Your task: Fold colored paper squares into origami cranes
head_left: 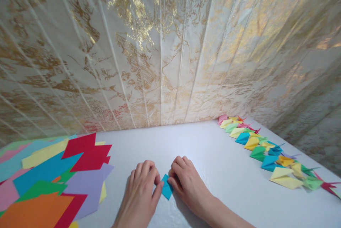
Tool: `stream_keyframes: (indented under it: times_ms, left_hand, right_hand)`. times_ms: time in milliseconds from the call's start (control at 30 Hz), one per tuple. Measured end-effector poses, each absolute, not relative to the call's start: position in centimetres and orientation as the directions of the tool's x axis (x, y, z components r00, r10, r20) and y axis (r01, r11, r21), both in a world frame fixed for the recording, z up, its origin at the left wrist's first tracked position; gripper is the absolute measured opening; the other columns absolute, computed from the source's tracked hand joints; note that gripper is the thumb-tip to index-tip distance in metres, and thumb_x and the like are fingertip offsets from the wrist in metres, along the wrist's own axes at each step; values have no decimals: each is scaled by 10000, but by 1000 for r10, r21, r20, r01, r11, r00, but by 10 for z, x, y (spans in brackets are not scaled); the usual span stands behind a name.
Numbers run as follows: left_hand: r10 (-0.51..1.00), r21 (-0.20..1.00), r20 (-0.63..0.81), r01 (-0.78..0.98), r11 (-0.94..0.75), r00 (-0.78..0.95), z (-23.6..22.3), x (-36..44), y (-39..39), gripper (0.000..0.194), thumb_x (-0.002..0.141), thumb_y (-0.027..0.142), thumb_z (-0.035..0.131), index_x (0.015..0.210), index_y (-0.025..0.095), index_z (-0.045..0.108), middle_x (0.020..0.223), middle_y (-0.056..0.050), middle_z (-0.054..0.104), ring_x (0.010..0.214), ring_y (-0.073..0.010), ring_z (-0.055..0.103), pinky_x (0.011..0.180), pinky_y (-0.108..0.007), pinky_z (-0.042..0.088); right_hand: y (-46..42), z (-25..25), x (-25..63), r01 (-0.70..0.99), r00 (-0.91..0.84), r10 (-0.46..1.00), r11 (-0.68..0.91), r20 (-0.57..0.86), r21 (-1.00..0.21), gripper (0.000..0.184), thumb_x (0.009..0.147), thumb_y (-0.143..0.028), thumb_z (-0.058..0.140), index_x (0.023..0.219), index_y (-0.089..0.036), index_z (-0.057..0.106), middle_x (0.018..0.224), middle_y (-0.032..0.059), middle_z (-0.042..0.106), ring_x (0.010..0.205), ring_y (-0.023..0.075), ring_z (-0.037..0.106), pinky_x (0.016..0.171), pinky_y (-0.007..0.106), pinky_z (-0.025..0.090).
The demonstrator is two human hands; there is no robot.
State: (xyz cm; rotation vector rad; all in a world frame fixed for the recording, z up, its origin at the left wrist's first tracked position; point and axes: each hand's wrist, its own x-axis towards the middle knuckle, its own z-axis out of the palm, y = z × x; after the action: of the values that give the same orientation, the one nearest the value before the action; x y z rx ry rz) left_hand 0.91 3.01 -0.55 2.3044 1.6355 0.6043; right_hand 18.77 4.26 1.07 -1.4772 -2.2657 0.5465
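Left: loose coloured sheets of paper are lying fanned in an overlapping spread on the white counter [130, 146]. A pale yellow sheet [45, 153] is lying towards the rear; a blue sheet [45, 173] is showing in front of it, with a green sheet [42, 189] partly covering its lower edge. An orange sheet [37, 210] is lying nearest the front. Two red sheets [87, 157] are jutting out at the spread's upper right, and a lavender sheet [82, 189] is lying below them.

Centre left: the left hand [142, 187], back upward, is bending its fingers inward, thumb and forefinger closing on the left corner of the blue folded paper.

Centre: the blue folded paper [167, 189], small and diamond-shaped, is lying between the two hands near the counter's front, its upper left and right edges partly hidden by the thumbs.

Centre right: the right hand [189, 187] is curling its fingers, the thumb pressing over the paper's right edge.

Right: folded paper figures [285, 177], pointed and many-coloured, are standing close together in a slanting row along the counter's edge.

Rear, full width: a white curtain [160, 61] with gold patterning is hanging behind the counter.
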Motion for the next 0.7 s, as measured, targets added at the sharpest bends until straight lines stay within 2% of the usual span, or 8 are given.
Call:
stream_keyframes:
  times_ms: [133, 267, 400, 500, 600, 700]
  left_hand:
    - [945, 469, 183, 820, -328, 273, -6, 9, 30, 98, 892, 170, 534, 892, 251, 589, 987, -27, 583, 936, -254, 536, 810, -405, 402]
    - [943, 493, 194, 804, -333, 271, -3, 9, 29, 186, 881, 145, 526, 968, 276, 624, 1052, -31, 589, 998, -257, 538, 843, -404, 412]
    - [943, 492, 188, 804, -333, 275, -3, 7, 30, 201, 910, 199, 517, 1025, 293, 653, 1072, -38, 591, 1020, -264, 545, 846, -408, 430]
    - [933, 478, 176, 801, -361, 315, -6, 4, 30, 267, 924, 232, 518, 1134, 312, 663, 1085, -43, 593, 1017, -263, 549, 844, -405, 447]
    - [912, 441, 233, 799, -409, 338, -8, 4, 29, 383, 948, 199, 479, 1268, 348, 627, 1112, -47, 587, 1026, -255, 544, 859, -400, 452]
    - [887, 404, 294, 795, -453, 357, -11, 5, 28, 434, 933, 142, 473, 1273, 364, 625, 1152, -49, 583, 1063, -260, 538, 872, -400, 451]
  right_hand:
    - [41, 10, 187, 758, -360, 927, 356, 104, -546, 114, 875, -116, 690, 874, -180, 596, 972, 44, 607, 922, 233, 508, 825, 376, 392]
    - [40, 11, 189, 720, -347, 933, 330, 96, -610, 222, 818, -122, 730, 965, -193, 579, 1019, 42, 606, 961, 242, 503, 849, 384, 377]
    - [43, 15, 195, 666, -344, 937, 283, 52, -690, 362, 730, 15, 604, 1010, -212, 567, 1001, 22, 596, 967, 227, 505, 865, 369, 374]
    - [46, 16, 200, 617, -365, 931, 261, 24, -742, 497, 644, 52, 513, 1050, -228, 571, 997, 13, 587, 970, 217, 507, 874, 358, 383]
    - [49, 14, 206, 570, -376, 926, 256, 30, -780, 563, 585, 56, 468, 1060, -226, 575, 1005, 20, 587, 1000, 221, 515, 896, 362, 397]
    - [51, 13, 212, 518, -385, 922, 261, 50, -815, 572, 552, 58, 427, 1021, -228, 587, 1016, 21, 601, 1034, 221, 530, 945, 380, 398]
